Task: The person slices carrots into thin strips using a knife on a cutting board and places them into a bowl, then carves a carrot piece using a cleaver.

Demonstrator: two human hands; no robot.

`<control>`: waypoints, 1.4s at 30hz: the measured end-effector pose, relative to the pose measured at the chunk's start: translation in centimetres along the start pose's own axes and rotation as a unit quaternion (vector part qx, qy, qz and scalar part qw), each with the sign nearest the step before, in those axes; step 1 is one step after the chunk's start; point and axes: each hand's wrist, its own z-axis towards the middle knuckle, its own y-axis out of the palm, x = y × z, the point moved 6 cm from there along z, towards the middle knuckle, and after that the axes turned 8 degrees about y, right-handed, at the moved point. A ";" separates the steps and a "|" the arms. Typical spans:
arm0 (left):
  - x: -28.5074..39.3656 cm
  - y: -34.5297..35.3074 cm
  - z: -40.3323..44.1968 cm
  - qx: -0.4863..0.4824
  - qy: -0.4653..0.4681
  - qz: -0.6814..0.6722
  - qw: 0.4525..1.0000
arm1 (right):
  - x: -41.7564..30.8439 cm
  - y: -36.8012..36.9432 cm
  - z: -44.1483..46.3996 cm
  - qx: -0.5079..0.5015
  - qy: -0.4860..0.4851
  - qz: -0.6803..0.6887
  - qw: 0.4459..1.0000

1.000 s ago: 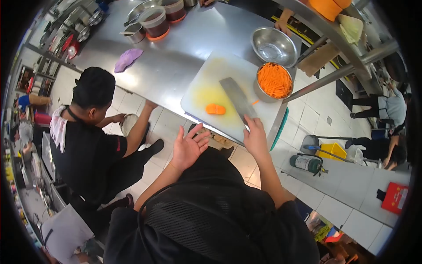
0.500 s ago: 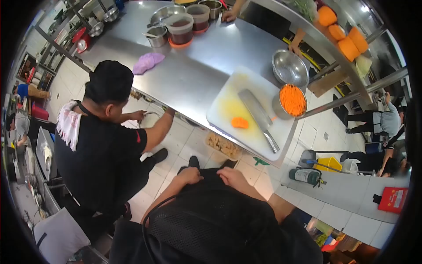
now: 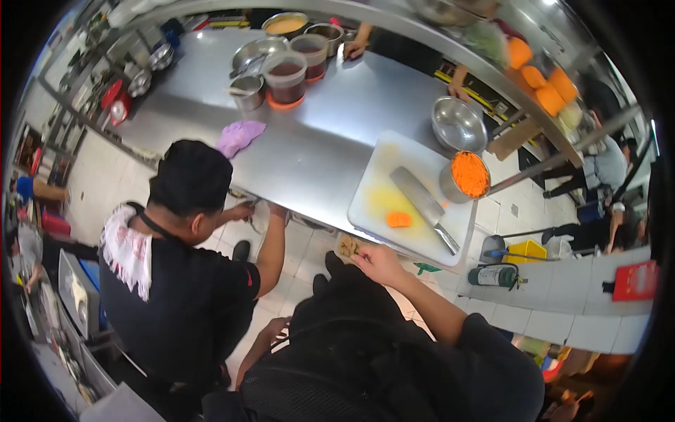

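My right hand (image 3: pixel 380 264) is over my dark apron, just in front of the table edge, with its fingers curled together; what they hold, if anything, is hidden. Low by my left side, my left hand (image 3: pixel 273 330) is partly covered by the black apron (image 3: pixel 344 302), and its fingers hardly show. On the white cutting board (image 3: pixel 369 200) lie a cleaver (image 3: pixel 416 195) and an orange piece of carrot (image 3: pixel 399 220). A metal container of shredded carrot (image 3: pixel 470 176) stands at the board's right edge, beside a steel bowl (image 3: pixel 458 125).
A person in black (image 3: pixel 176 281) crouches at my left, both arms at the table's underside. Pots and tubs (image 3: pixel 285 77) and a purple cloth (image 3: pixel 240 137) rest on the steel table (image 3: pixel 309 151). Another person's hand (image 3: pixel 355 49) is at the far edge. A fire extinguisher (image 3: pixel 493 276) stands right.
My hands have parted from in front of my apron: the right moved forward toward the table edge, the left dropped back to my side. The view has shifted.
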 end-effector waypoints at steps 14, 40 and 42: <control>4.5 10.5 -8.7 0.211 0.096 0.200 0.952 | 21.4 21.4 1.7 -0.510 0.183 -0.151 0.827; 22.6 6.8 -2.8 0.144 0.166 0.074 0.973 | 3.2 -1.9 24.6 -0.020 -0.136 -0.081 0.987; 22.4 6.7 -2.6 0.136 0.142 0.026 0.980 | 2.4 -1.1 23.8 0.006 -0.184 -0.170 0.968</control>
